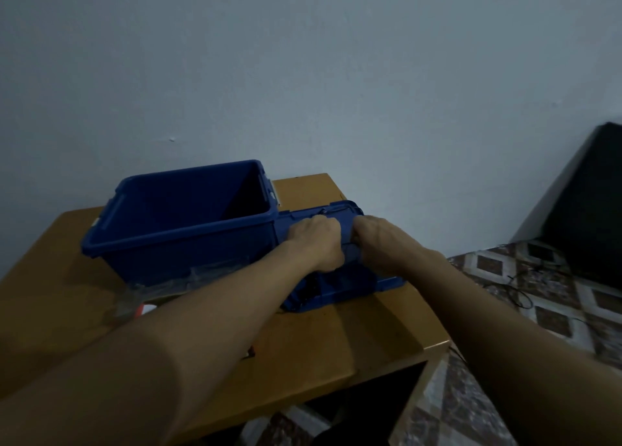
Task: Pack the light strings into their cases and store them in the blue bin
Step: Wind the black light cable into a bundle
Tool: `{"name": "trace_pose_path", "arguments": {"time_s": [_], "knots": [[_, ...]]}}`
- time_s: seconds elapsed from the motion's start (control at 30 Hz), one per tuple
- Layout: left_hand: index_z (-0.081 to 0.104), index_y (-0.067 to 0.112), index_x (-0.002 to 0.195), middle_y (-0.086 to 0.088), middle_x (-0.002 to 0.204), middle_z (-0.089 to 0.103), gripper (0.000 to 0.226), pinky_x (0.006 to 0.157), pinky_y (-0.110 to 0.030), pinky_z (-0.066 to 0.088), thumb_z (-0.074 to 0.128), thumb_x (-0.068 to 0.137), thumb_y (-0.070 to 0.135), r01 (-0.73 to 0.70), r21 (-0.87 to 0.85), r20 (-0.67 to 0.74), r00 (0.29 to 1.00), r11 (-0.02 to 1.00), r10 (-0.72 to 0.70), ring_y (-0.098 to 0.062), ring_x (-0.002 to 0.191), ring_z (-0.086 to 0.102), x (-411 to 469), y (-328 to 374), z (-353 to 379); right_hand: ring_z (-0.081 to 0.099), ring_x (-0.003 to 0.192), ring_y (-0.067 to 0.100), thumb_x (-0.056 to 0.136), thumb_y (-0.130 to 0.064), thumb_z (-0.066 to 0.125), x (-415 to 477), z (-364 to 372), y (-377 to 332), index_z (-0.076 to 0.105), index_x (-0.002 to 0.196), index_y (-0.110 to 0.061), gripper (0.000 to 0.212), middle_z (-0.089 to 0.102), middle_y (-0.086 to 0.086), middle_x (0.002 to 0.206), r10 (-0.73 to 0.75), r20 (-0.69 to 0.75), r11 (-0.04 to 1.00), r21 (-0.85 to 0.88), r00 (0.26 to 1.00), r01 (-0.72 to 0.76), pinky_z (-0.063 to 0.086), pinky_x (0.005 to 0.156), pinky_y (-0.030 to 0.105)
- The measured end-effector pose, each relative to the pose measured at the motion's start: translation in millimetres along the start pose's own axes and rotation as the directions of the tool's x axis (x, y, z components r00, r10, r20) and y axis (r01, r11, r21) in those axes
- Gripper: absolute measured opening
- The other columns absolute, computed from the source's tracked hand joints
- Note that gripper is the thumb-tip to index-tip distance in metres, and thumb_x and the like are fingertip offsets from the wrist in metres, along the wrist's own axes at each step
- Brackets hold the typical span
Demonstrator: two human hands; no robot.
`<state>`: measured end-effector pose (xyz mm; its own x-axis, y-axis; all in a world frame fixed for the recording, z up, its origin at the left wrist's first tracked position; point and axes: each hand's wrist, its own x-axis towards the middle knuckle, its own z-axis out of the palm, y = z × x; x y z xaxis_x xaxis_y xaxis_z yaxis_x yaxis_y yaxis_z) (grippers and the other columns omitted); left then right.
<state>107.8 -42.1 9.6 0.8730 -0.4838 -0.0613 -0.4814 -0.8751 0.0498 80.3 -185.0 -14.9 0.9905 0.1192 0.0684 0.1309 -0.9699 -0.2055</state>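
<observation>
Both grips, left hand (316,243) and right hand (380,243), clenched on one blue lid (343,284); one blue bin (181,247) beside.

Two arms in view, both bare from as far up as the frame shows down to the fingers. No sleeves, cuffs or gloves visible. Left hand (316,245): no ring, watch or band seen on the wrist or on the knuckles that show. Right hand (378,243): same, plain wrist; tendons and veins stand out along its back. Fingertips and nails of both are hidden. Lighting is dim, so fine marks can't be made out.
</observation>
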Motion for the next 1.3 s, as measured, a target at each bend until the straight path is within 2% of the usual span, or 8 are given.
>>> {"name": "trace_pose_path", "arguments": {"time_s": [0.17, 0.27, 0.4, 0.6, 0.77, 0.9, 1.17, 1.3], "knots": [[0.052, 0.015, 0.078, -0.005, 0.084, 0.055, 0.013, 0.057, -0.035, 0.042, 0.06, 0.088, 0.019, 0.02, -0.057, -0.057, 0.998, 0.998, -0.023, -0.023, 0.072, 0.054, -16, -6, -14, 0.049, 0.079, 0.022, 0.092, 0.006, 0.046, -15, -22, -5, 0.042, 0.092, -0.012, 0.018, 0.051, 0.003, 0.091, -0.004, -0.101, 0.987, 0.157, 0.995, 0.02, 0.033, 0.055, 0.021], [0.049, 0.017, 0.071, -0.003, 0.077, 0.056, 0.024, 0.053, -0.031, 0.041, 0.059, 0.09, 0.027, 0.025, -0.098, -0.108, 0.993, 0.995, -0.036, -0.022, 0.069, 0.056, -32, -13, -26, 0.06, 0.081, 0.024, 0.099, -0.002, 0.042, -29, -40, -12, 0.048, 0.1, -0.01, 0.01, 0.062, 0.005, 0.092, 0.007, -0.159, 0.972, 0.232, 0.987, 0.031, 0.049, 0.062, 0.032], [0.048, 0.018, 0.069, -0.002, 0.072, 0.055, 0.03, 0.06, -0.033, 0.049, 0.057, 0.092, 0.036, 0.024, -0.151, -0.155, 0.987, 0.988, -0.048, -0.022, 0.067, 0.058, -55, -22, -41, 0.06, 0.075, 0.019, 0.1, -0.005, 0.04, -48, -64, -23, 0.051, 0.098, -0.014, 0.014, 0.063, -0.001, 0.085, 0.0, -0.218, 0.968, 0.245, 0.976, 0.055, 0.05, 0.06, 0.034], [0.066, 0.006, 0.077, -0.007, 0.074, 0.067, 0.03, 0.06, -0.034, 0.053, 0.061, 0.09, 0.033, 0.035, -0.251, -0.178, 0.981, 0.967, -0.082, -0.025, 0.068, 0.065, -87, -27, -59, 0.066, 0.081, 0.031, 0.1, -0.009, 0.04, -72, -83, -40, 0.053, 0.095, -0.018, 0.016, 0.066, 0.003, 0.09, 0.039, -0.238, 0.953, 0.3, 0.971, 0.036, 0.058, 0.068, 0.053], [0.052, 0.014, 0.064, 0.0, 0.061, 0.054, 0.031, 0.055, -0.03, 0.044, 0.059, 0.089, 0.031, 0.037, -0.291, -0.207, 0.973, 0.956, -0.101, -0.018, 0.055, 0.052, -109, -27, -69, 0.06, 0.079, 0.023, 0.101, -0.016, 0.049, -88, -89, -50, 0.052, 0.095, -0.02, 0.008, 0.063, -0.001, 0.087, 0.02, -0.275, 0.956, 0.288, 0.961, 0.062, 0.049, 0.06, 0.03], [0.053, 0.015, 0.064, -0.002, 0.063, 0.058, 0.031, 0.055, -0.029, 0.043, 0.058, 0.091, 0.031, 0.009, -0.355, -0.259, 0.96, 0.935, -0.108, -0.017, 0.055, 0.053, -128, -26, -77, 0.052, 0.052, 0.005, 0.099, -0.023, 0.06, -104, -99, -52, 0.06, 0.097, -0.025, 0.003, 0.06, -0.005, 0.064, -0.018, -0.327, 0.935, 0.328, 0.945, 0.131, 0.036, 0.049, 0.015], [0.065, 0.014, 0.074, 0.0, 0.075, 0.07, 0.027, 0.076, -0.04, 0.055, 0.065, 0.091, 0.035, -0.11, -0.574, -0.365, 0.921, 0.812, -0.133, -0.019, 0.075, 0.067, -188, -22, -93, 0.054, 0.062, -0.003, 0.099, -0.023, 0.06, -153, -134, -72, 0.066, 0.087, -0.021, 0.013, 0.066, -0.009, 0.079, -0.021, -0.494, 0.916, 0.339, 0.869, 0.215, 0.039, 0.054, 0.009], [0.065, 0.013, 0.088, 0.001, 0.075, 0.075, 0.017, 0.072, -0.036, 0.054, 0.065, 0.095, 0.028, -0.197, -0.733, -0.352, 0.929, 0.651, -0.116, -0.016, 0.075, 0.072, -227, -19, -101, 0.06, 0.071, 0.013, 0.1, -0.019, 0.056, -182, -148, -86, 0.065, 0.09, -0.016, 0.014, 0.066, -0.002, 0.079, 0.01, -0.532, 0.897, 0.379, 0.846, 0.228, 0.045, 0.06, 0.024]]}}
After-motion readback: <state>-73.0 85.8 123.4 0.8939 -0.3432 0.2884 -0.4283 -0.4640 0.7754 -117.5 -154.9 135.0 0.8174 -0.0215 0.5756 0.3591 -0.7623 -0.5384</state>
